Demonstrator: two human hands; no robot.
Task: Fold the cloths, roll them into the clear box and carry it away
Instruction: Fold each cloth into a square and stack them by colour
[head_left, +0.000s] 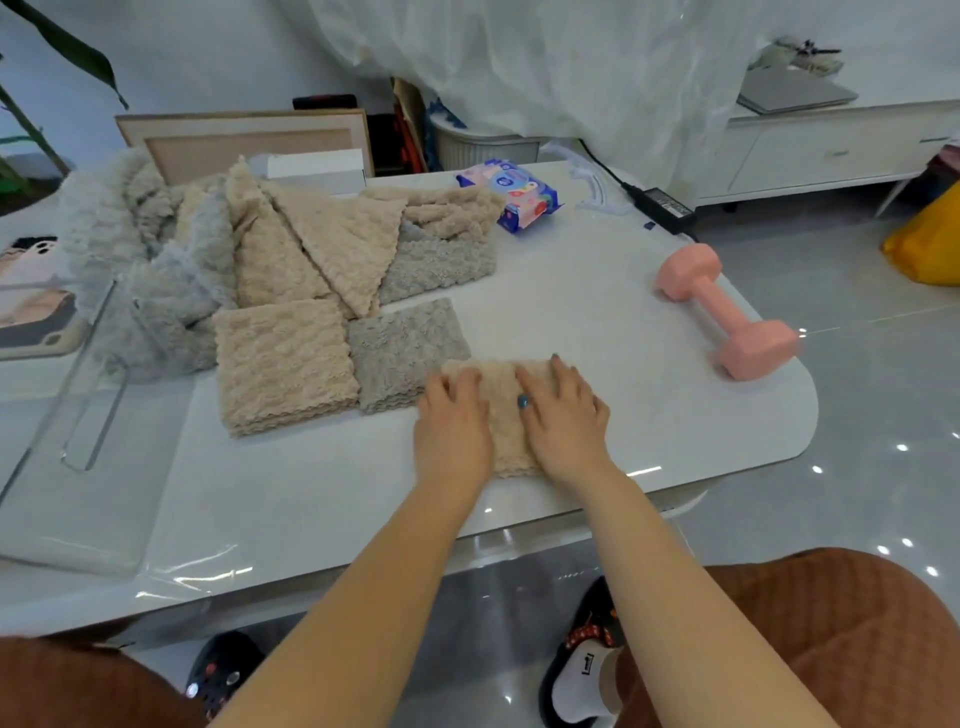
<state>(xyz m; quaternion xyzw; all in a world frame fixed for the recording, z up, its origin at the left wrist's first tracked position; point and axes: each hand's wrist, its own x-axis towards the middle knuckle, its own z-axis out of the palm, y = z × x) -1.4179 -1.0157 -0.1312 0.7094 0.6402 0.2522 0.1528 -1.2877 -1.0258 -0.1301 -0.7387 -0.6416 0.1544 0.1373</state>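
Note:
A folded beige cloth (505, 415) lies near the front edge of the white table (597, 322). My left hand (453, 426) lies flat on its left part, and my right hand (563, 415) lies flat on its right part, fingers stretched forward. To the left sit a folded beige stack (283, 364) and a folded grey stack (405, 348). Behind them is a heap of unfolded beige and grey cloths (291, 244). The clear box (57, 415) stands at the table's left side.
A pink dumbbell (727, 312) lies at the right of the table. A pack of wipes (511, 195) and a black power adapter (662, 205) sit at the back. A phone (31, 306) lies at the far left. My knees and shoes are below the table edge.

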